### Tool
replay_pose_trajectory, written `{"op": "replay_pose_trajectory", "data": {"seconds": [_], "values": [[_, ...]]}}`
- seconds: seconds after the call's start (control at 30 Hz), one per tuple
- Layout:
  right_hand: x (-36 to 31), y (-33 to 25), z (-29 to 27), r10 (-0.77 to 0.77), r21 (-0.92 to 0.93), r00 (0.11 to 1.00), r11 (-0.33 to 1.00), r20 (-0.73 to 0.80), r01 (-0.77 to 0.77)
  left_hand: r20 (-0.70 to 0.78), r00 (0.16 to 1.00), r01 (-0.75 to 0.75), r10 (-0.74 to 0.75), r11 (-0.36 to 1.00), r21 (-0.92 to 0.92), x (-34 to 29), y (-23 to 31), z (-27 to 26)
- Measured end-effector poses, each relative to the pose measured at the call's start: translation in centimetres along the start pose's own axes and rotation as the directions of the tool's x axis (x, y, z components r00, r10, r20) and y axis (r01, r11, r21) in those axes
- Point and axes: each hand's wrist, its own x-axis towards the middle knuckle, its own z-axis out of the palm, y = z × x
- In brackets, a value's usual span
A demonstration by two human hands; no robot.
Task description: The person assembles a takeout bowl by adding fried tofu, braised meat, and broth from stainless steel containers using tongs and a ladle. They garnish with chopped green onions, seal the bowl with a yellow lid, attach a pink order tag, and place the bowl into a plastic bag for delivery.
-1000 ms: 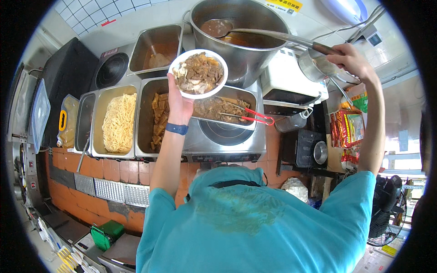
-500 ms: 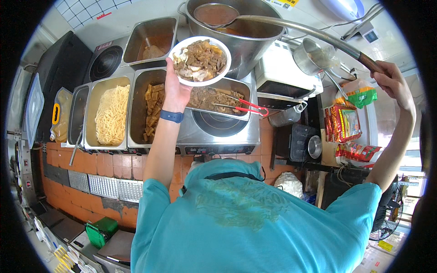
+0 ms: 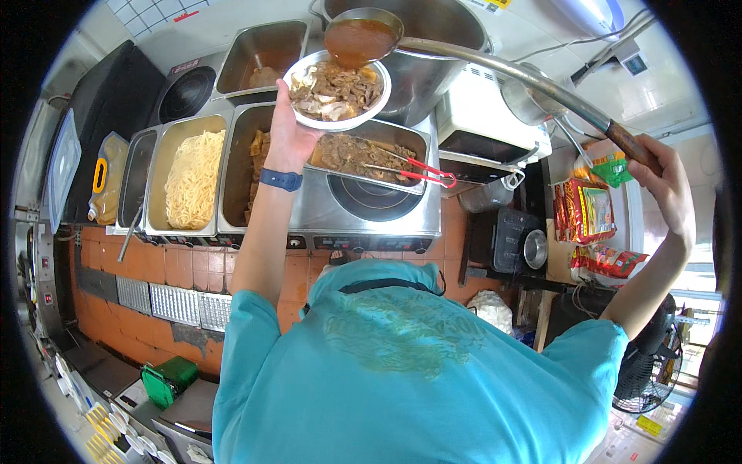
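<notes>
My left hand holds up a white bowl by its left side. Sliced brown meat and some pale pieces fill the bowl. My right hand is closed round the wooden grip of a long-handled ladle. Brownish-red broth lies in the ladle's bowl, which is tilted over the far rim of the white bowl. Behind and to the right stands a big metal stockpot. Below the bowl is a tray of sliced meat with red-handled tongs resting in it.
To the left are a pan of noodles, a pan of brown chunks and a pan with reddish sauce. A white microwave-like appliance stands right of the stockpot. Red packets sit farther right. A cooktop lies in front.
The ladle has moved left from above the stockpot to over the white bowl and now tilts. My right hand has come lower; the left still holds the bowl, slightly farther left.
</notes>
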Motion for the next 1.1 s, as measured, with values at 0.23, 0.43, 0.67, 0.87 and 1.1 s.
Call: {"op": "replay_pose_trajectory", "data": {"seconds": [0.23,0.43,0.67,0.87,1.1], "values": [[-0.1,-0.2,0.7,0.017,0.007,1.0,1.0,0.017,-0.017,-0.013,1.0,0.015,-0.015,1.0,-0.009,0.2,0.1,0.3],[-0.4,-1.0,1.2,-0.038,-0.034,0.999,0.999,-0.022,0.037,-0.024,0.999,0.021,-0.021,1.0,0.022,0.5,0.2,-0.3],[-0.7,-2.2,1.9,-0.093,-0.116,0.996,0.989,0.004,0.093,-0.011,1.0,-0.02,0.021,0.999,0.046,0.0,0.9,0.2],[-1.6,-2.9,3.0,-0.159,-0.28,0.983,0.952,-0.092,0.128,-0.028,1.0,-0.013,0.014,0.998,0.062,-0.1,1.8,0.2],[-0.8,-1.5,4.2,-0.488,-0.538,0.836,0.788,-0.25,0.299,-0.035,0.998,-0.056,0.056,0.998,-0.005,1.1,1.6,-0.5]]}}
